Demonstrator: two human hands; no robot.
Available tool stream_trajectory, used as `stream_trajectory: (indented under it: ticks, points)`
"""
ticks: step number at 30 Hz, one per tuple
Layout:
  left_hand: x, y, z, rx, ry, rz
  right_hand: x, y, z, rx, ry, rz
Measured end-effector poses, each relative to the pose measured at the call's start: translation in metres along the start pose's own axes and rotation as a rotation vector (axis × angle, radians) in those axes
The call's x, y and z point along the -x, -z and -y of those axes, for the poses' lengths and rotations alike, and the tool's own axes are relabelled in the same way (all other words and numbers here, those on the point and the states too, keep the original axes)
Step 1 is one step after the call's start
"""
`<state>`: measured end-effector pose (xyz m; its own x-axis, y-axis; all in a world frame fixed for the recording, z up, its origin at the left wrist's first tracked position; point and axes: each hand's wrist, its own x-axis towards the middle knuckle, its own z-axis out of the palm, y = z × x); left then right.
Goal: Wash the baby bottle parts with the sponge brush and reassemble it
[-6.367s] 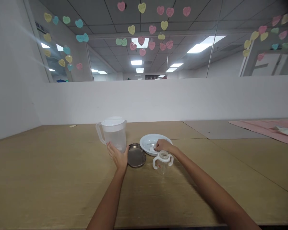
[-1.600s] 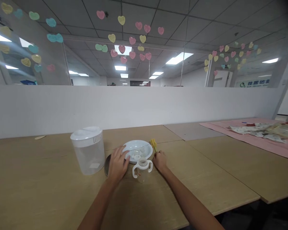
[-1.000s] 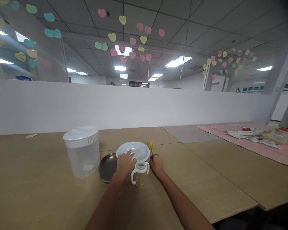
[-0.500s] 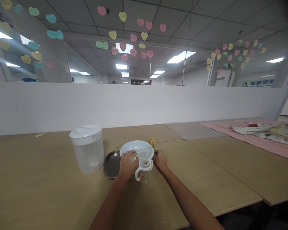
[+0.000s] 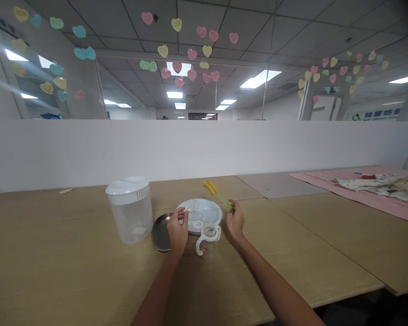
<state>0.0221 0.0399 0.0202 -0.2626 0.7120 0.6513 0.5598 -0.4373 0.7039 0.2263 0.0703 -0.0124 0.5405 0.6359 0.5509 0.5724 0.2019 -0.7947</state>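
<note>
Pinched in my left hand (image 5: 178,228) is a small clear piece (image 5: 192,207), held over the white plate (image 5: 213,214). My right hand (image 5: 235,219) grips the green handle of a brush with a yellow sponge head (image 5: 211,187), which points up and left beyond the plate. A small white ring (image 5: 197,224) lies at the plate's near edge. In front of the plate stands a clear bottle with a white two-handled collar (image 5: 209,232), its mouth uncovered. The dark metal tray (image 5: 161,232) sits left of the plate, partly behind my left hand.
A translucent bucket with a white lid (image 5: 130,210) stands to the left. Behind it lies a flat wooden piece (image 5: 66,190). At the far right, a pink cloth (image 5: 313,178) bears crumpled fabric (image 5: 367,185). A low white wall (image 5: 190,149) borders the table's back.
My right hand has lifted the brush up and rightward. My left hand has risen off the white parts, now with the clear piece between its fingers. The view has shifted slightly.
</note>
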Motion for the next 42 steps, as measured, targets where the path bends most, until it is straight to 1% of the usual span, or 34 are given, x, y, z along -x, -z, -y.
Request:
stream_trajectory:
  ticks: [4, 7, 10, 14, 17, 22, 26, 29, 32, 34, 42]
  points:
    - [0.000, -0.001, 0.002, -0.006, -0.013, 0.021, 0.006, 0.000, 0.007, 0.029, 0.208, 0.022]
    - [0.001, 0.000, 0.001, -0.027, -0.004, 0.012, 0.009, 0.001, 0.009, 0.015, 0.335, -0.005]
    - [0.000, 0.001, -0.001, -0.030, -0.027, -0.004, 0.011, 0.004, 0.010, -0.016, 0.404, -0.022]
    - [0.000, 0.001, -0.001, -0.040, -0.059, -0.008, 0.013, 0.006, 0.012, -0.058, 0.441, -0.048]
    - [0.000, 0.000, 0.002, -0.048, -0.099, -0.003, 0.013, 0.005, 0.013, -0.061, 0.425, -0.077]
    - [-0.001, 0.000, 0.005, -0.064, -0.184, 0.059, 0.010, 0.005, 0.015, -0.074, 0.267, -0.176]
    - [-0.002, -0.002, 0.006, -0.106, -0.207, 0.110, 0.007, 0.006, 0.013, -0.007, 0.291, -0.153]
    - [-0.001, -0.003, 0.007, -0.136, -0.279, 0.201, 0.005, 0.004, 0.009, 0.038, 0.283, -0.148]
    - [0.002, -0.004, 0.008, -0.251, -0.407, 0.365, 0.004, 0.002, 0.005, 0.041, 0.228, -0.155]
    - [0.003, -0.005, 0.007, -0.329, -0.465, 0.448, 0.003, 0.001, 0.003, 0.042, 0.192, -0.152]
    - [0.001, 0.000, 0.002, -0.452, -0.521, 0.568, 0.002, -0.003, -0.002, 0.112, 0.165, -0.092]
